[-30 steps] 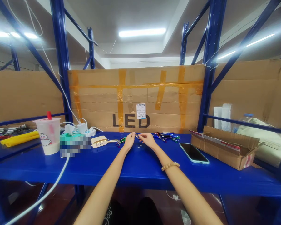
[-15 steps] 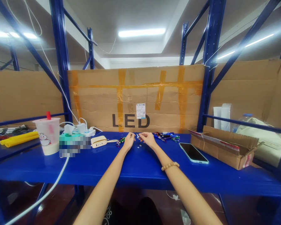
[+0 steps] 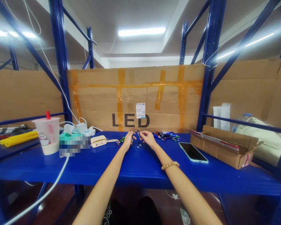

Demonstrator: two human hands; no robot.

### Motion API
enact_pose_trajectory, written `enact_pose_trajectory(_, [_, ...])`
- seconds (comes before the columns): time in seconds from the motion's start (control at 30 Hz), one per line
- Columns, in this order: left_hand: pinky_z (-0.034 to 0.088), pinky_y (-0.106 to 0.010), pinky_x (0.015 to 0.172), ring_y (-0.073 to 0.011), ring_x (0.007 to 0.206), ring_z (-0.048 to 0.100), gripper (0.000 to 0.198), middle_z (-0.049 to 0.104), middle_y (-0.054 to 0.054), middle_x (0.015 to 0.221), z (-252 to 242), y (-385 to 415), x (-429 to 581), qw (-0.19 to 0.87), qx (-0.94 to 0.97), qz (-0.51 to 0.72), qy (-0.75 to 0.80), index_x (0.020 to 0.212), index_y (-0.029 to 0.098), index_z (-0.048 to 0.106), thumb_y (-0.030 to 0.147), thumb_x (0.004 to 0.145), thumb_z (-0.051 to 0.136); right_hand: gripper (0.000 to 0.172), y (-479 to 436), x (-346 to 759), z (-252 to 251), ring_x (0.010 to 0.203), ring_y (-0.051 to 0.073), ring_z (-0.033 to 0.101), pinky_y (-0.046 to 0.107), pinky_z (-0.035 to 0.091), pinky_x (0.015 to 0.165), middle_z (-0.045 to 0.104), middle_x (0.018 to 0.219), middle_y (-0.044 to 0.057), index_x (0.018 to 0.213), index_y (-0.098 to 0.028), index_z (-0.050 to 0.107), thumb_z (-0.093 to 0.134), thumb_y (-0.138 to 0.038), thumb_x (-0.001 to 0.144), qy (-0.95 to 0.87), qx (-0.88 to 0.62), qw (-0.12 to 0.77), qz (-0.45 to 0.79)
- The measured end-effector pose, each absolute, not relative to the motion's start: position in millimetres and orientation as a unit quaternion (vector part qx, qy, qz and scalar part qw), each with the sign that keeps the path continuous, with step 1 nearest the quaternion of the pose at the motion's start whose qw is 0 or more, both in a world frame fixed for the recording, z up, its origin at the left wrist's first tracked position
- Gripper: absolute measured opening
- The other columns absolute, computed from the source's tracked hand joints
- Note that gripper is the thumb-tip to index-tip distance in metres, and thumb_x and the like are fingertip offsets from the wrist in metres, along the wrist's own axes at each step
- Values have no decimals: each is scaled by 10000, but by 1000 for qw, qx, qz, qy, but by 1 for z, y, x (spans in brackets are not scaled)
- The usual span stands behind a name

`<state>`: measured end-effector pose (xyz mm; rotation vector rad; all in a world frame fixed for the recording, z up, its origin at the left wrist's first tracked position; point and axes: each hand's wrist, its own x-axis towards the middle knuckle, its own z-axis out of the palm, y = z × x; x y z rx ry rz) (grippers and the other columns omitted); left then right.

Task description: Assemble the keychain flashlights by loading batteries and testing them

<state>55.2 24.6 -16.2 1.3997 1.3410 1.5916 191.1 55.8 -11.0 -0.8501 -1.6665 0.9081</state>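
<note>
A: How do the fingers stand?
B: On the left hand (image 3: 128, 141) they are curled in; I cannot tell whether they grip anything. The right hand (image 3: 148, 139) has its fingertips together on a small dark clip (image 3: 138, 133), held upright between the two hands, near the table's far edge.
A: And the containers, from the left?
B: First a dark blue bin (image 3: 14, 153), with yellow tubes (image 3: 21, 138) and flat packets (image 3: 9, 129) lying in its top. Just beside it stands a lidded plastic cup (image 3: 48, 132), a red straw (image 3: 48, 115) through its lid and a pale drink low inside. Far right sits a long open cardboard box (image 3: 215, 151); its floor is hidden by the near wall. Behind it is a bottle (image 3: 242, 121), partly covered by a pale bag (image 3: 263, 140).
A: Now count, left to right.
B: Two yellow tubes, one cup, one cream charger block (image 3: 98, 142). Then a small clip pile (image 3: 119, 142) touching or just beside the left hand; too tangled to count. Two pale discs (image 3: 138, 147) on the blue table (image 3: 152, 175) between the wrists. One clip in the right fingertips. Beyond that hand, a larger clip heap (image 3: 167, 137), also uncountable, then one phone (image 3: 193, 152) and one cardboard box.
</note>
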Motion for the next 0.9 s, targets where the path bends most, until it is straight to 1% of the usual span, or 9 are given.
enact_pose_trajectory(0.07, [267, -184, 386, -81, 377, 387, 256, 566, 22, 526, -18, 26, 54, 307, 535, 597, 512, 857, 173, 525, 346, 835, 337, 164, 56, 191, -11, 564, 109, 632, 139, 448, 379, 673, 796, 54, 841, -143, 625, 571, -290, 790, -688, -358, 508, 375])
enact_pose_trajectory(0.17, [328, -191, 438, -87, 428, 439, 188, 582, 21, 528, -21, 27, 54, 299, 554, 582, 515, 819, 161, 560, 229, 813, 386, 186, 59, 192, -12, 539, 102, 620, 146, 437, 374, 671, 797, 56, 864, -138, 614, 540, -302, 816, -681, -375, 508, 372])
enact_pose_trajectory(0.27, [416, -219, 552, -103, 529, 527, 115, 611, 13, 544, -23, 25, 57, 297, 583, 563, 506, 756, 151, 598, 146, 755, 483, 211, 63, 193, -14, 540, 102, 617, 160, 450, 396, 664, 764, 49, 892, -138, 601, 512, -323, 845, -674, -395, 502, 371])
enact_pose_trajectory(0.33, [456, -251, 641, -121, 608, 582, 86, 643, -4, 592, -23, 23, 59, 302, 598, 556, 493, 741, 145, 614, 104, 707, 547, 229, 66, 193, -16, 553, 95, 606, 177, 472, 439, 650, 754, 36, 931, -132, 588, 496, -332, 869, -675, -409, 489, 373])
enact_pose_trajectory(0.43, [471, -291, 770, -148, 752, 632, 170, 691, -35, 718, -19, 20, 60, 311, 607, 562, 467, 769, 142, 627, 40, 633, 616, 248, 71, 194, -20, 628, 92, 591, 229, 509, 547, 622, 831, 28, 1009, -126, 560, 479, -330, 894, -683, -431, 454, 377])
enact_pose_trajectory(0.5, [469, -314, 814, -167, 815, 642, 251, 706, -49, 770, -17, 19, 59, 323, 604, 572, 451, 813, 141, 625, 16, 595, 644, 249, 75, 195, -23, 708, 108, 591, 271, 518, 620, 605, 909, 37, 1039, -132, 550, 480, -324, 895, -689, -450, 427, 374])
enact_pose_trajectory(0.63, [483, -347, 814, -203, 853, 654, 320, 720, -83, 802, -14, 18, 58, 359, 587, 587, 427, 826, 127, 608, 10, 538, 685, 240, 82, 200, -31, 823, 141, 586, 324, 510, 713, 588, 1004, 56, 1048, -143, 553, 494, -310, 886, -706, -479, 379, 358])
enact_pose_trajectory(0.77, [487, -354, 809, -223, 875, 651, 325, 724, -100, 825, -13, 16, 59, 385, 571, 594, 415, 784, 121, 612, 10, 493, 704, 237, 85, 204, -34, 840, 146, 584, 333, 506, 730, 586, 1016, 58, 1046, -144, 556, 496, -308, 885, -723, -485, 354, 341])
enact_pose_trajectory(0.9, [483, -357, 800, -220, 839, 650, 324, 727, -96, 799, -11, 14, 59, 399, 560, 599, 411, 735, 123, 609, 17, 452, 724, 243, 82, 206, -31, 878, 156, 578, 349, 500, 758, 577, 1050, 64, 1062, -151, 553, 496, -307, 885, -736, -495, 334, 320])
